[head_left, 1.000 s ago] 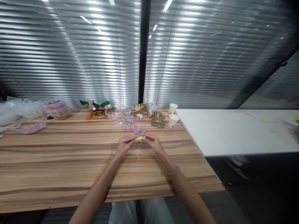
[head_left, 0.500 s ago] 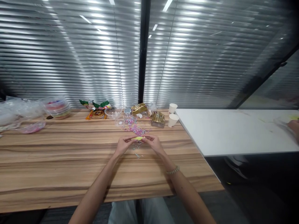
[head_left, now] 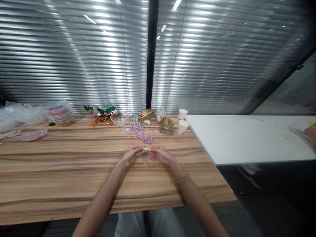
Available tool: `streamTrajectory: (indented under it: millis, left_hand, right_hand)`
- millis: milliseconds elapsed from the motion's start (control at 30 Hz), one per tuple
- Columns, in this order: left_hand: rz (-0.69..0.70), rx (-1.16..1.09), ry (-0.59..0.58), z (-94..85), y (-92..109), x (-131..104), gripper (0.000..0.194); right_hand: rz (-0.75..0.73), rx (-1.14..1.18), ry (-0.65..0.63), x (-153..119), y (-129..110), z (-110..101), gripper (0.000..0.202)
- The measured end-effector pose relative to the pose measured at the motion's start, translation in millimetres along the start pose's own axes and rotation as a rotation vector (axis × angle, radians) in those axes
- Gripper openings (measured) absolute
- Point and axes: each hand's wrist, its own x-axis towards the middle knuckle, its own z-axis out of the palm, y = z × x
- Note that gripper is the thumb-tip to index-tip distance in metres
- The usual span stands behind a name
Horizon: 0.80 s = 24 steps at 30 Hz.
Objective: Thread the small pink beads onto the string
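Observation:
A small yellow piece (head_left: 146, 149) is held between my two hands above the wooden table (head_left: 74, 177). My left hand (head_left: 130, 154) pinches its left end, and my right hand (head_left: 160, 154) grips the right end with fingers curled. Behind the hands lies a scattered pile of pink and purple bits (head_left: 145, 137). A few pale greenish bits (head_left: 145, 164) lie just in front of the fingers. What the yellow piece is made of is too small to tell.
Along the back stand a clear bowl (head_left: 119, 119), a small jar (head_left: 135, 119), gold packets (head_left: 167, 126) and paper cups (head_left: 183, 126). Stacked tubs (head_left: 60, 113) and plastic bags are at left. A white table (head_left: 229, 141) adjoins at right, with another person's hand (head_left: 310, 132).
Both hands have shifted slightly toward me with the yellow piece. My right hand's fingers have turned, and the lower ones now show below the piece.

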Motion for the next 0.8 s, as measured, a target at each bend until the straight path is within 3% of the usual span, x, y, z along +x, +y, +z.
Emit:
streamTrajectory:
  millis: [367, 567, 800]
  left_hand:
    - [0.022, 0.063, -0.036, -5.8, -1.8, 1.7, 0.024]
    - [0.063, 0.081, 0.047, -3.7, 0.6, 4.1, 0.022]
    - [0.208, 0.181, 0.033, 2.1, 7.0, -38.2, 0.036]
  right_hand:
    - [-0.026, -0.001, 0.047, 3.0, 0.3, -2.1, 0.024]
    - [-0.053, 0.006, 0.043, 2.7, 1.5, -2.6, 0.028]
    - [0.024, 0.142, 0.05, 5.8, 2.7, -6.2, 0.02]
